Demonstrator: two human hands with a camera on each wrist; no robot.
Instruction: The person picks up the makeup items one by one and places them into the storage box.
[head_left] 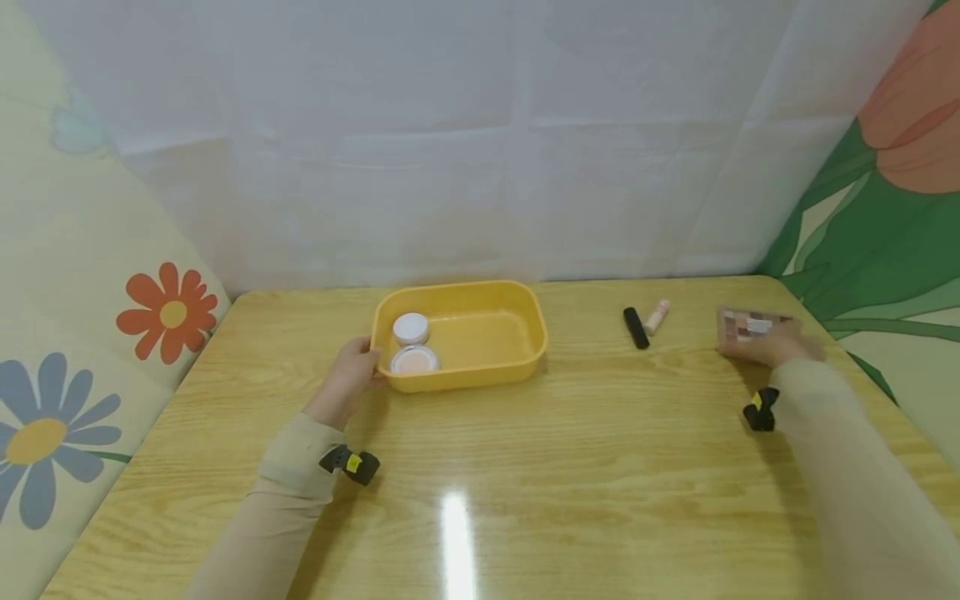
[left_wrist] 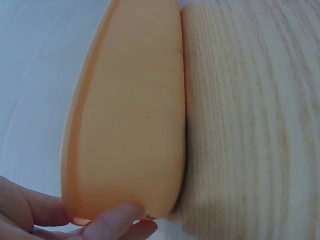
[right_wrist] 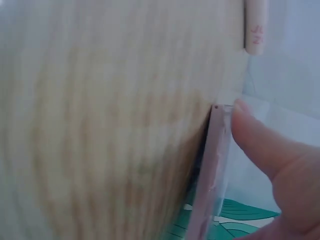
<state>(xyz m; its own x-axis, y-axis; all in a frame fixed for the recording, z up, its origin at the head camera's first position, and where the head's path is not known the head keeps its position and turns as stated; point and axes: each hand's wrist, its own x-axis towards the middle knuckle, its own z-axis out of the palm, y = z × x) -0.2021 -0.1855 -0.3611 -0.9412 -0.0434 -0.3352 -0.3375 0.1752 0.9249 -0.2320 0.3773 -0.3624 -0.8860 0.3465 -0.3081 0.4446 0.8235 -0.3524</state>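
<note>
My left hand (head_left: 348, 379) grips the left end of a yellow plastic bin (head_left: 465, 382), with fingers at its wall in the left wrist view. Inside the bin, at the left, lie a white round jar (head_left: 410, 327) and a round compact (head_left: 414, 360) with a pale pink top. Far to the right, my right hand (head_left: 787, 342) holds a pink eyeshadow palette (head_left: 731, 331) with several coloured squares. From the right wrist view, the palette's edge (right_wrist: 212, 160) looks tilted off the table, the thumb against its face; the other fingers are mostly hidden.
Between the bin and the palette lie a black tube (head_left: 636, 327) and a pale pink lipstick-like tube (head_left: 657, 317). Behind the wooden table (head_left: 570, 450) hangs a white cloth (head_left: 480, 167). Flower-printed walls stand at both sides.
</note>
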